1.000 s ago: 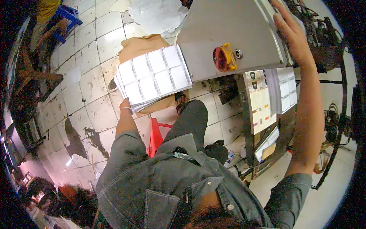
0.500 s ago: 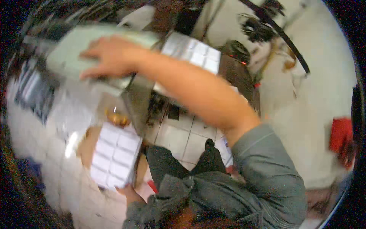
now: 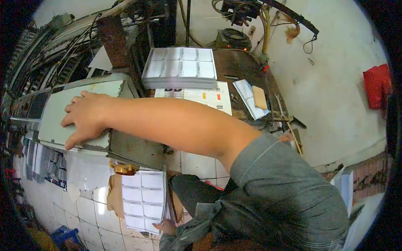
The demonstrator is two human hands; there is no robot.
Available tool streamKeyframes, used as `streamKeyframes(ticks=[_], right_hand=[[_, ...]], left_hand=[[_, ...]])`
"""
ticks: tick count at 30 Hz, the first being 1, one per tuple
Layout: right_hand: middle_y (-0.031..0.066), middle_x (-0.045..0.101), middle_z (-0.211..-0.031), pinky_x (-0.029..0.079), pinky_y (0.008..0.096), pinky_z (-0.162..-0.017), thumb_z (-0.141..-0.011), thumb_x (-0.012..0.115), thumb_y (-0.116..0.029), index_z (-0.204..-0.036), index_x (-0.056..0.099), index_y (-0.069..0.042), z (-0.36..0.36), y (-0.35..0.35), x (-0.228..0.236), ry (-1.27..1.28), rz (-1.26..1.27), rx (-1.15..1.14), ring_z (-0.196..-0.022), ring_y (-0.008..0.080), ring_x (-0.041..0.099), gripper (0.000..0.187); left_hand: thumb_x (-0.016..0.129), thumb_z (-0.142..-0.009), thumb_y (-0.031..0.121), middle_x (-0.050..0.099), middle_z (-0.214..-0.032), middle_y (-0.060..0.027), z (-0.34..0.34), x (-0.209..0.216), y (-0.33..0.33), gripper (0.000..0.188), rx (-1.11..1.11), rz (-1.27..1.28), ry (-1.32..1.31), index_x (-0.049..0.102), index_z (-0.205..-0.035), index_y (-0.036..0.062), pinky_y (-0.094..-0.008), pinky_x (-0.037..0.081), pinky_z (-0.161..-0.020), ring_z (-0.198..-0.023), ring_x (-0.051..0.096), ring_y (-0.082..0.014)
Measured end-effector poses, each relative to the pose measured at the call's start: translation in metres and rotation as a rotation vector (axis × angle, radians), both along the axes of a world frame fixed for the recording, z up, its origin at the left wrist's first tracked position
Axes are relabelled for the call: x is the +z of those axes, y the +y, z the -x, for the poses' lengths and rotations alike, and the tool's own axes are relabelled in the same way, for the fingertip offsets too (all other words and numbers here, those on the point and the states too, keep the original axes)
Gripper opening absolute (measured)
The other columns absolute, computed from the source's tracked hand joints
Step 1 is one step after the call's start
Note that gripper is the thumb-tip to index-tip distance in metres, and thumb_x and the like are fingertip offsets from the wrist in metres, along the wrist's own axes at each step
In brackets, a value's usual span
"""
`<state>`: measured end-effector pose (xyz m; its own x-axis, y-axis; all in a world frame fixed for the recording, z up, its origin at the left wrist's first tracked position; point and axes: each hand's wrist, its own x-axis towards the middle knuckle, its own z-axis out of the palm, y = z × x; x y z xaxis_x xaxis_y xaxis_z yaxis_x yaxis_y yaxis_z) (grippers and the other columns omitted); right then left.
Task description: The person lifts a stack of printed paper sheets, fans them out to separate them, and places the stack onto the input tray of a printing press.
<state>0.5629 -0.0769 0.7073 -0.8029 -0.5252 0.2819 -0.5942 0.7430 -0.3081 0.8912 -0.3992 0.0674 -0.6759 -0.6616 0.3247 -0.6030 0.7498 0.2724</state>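
My right arm reaches across to the left, and my right hand (image 3: 88, 117) rests with spread fingers on the pale green top (image 3: 54, 119) of a worn metal machine cover. Lower down, a stack of white sheets (image 3: 143, 198) printed in a grid of boxes lies beside my leg. My left hand (image 3: 166, 227) grips the stack's near right corner; some of its fingers are hidden. A brown piece of board or paper (image 3: 116, 195) sticks out along the stack's left side. Just above the stack, an amber round part (image 3: 124, 168) hangs at the machine's lower edge.
Another thick stack of printed sheets (image 3: 180, 67) stands on a dark table (image 3: 234, 62) ahead. Nearby lie a printed poster sheet (image 3: 224, 98), a tan block (image 3: 259, 98) and a wrench (image 3: 279, 104). A red cloth (image 3: 377, 85) hangs on the right wall. Metal machinery fills the far left.
My view has shifted and steadied. The right hand, blurred above the green cover before, now lies flat on it. My left hand stays at the corner of the sheet stack.
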Motion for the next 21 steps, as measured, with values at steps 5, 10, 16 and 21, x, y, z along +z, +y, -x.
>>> streamKeyframes(ticks=[5,10,16,21], right_hand=[[0.0173,0.047,-0.125,0.033,0.0389,-0.098,-0.077,0.048,-0.057,-0.12,0.051,-0.005,0.016,-0.018,-0.01,0.049,0.041,0.078,-0.117,0.0308,0.042,0.068],[0.013,0.047,-0.126,0.031,0.033,-0.099,-0.089,0.041,-0.035,-0.123,0.048,-0.005,0.038,0.031,-0.023,-0.256,-0.205,0.059,-0.117,0.0232,0.042,0.046],[0.0109,0.04,-0.134,0.023,0.0335,-0.104,-0.09,0.038,-0.041,-0.128,0.043,-0.007,0.031,-0.012,-0.015,-0.015,-0.029,0.246,-0.127,0.0226,0.032,0.052],[0.0104,0.036,-0.137,0.018,0.0338,-0.106,-0.092,0.033,-0.038,-0.131,0.039,-0.006,0.027,-0.027,-0.016,-0.048,-0.049,0.27,-0.129,0.0217,0.028,0.051]], left_hand=[[0.066,-0.066,0.044,0.045,-0.121,-0.0162,0.007,-0.014,0.013,0.082,-0.042,-0.03,-0.026,0.033,-0.128,0.0019,-0.0327,0.038,-0.09,-0.102,0.046,-0.0246],[0.066,-0.067,0.029,0.028,-0.132,-0.0198,0.067,0.058,0.056,0.089,0.547,-0.786,0.273,0.015,-0.133,-0.0013,-0.0314,0.027,-0.099,-0.116,0.035,-0.0275],[0.065,-0.068,0.016,0.01,-0.143,-0.0224,0.104,0.1,0.06,0.098,0.927,-1.01,0.703,-0.002,-0.137,-0.0043,-0.0299,0.017,-0.108,-0.13,0.023,-0.0308],[0.064,-0.066,0.011,0.016,-0.142,-0.0223,0.124,0.133,0.065,0.097,0.928,-1.042,0.583,0.0,-0.138,-0.0013,-0.0319,0.022,-0.106,-0.128,0.027,-0.0327]])
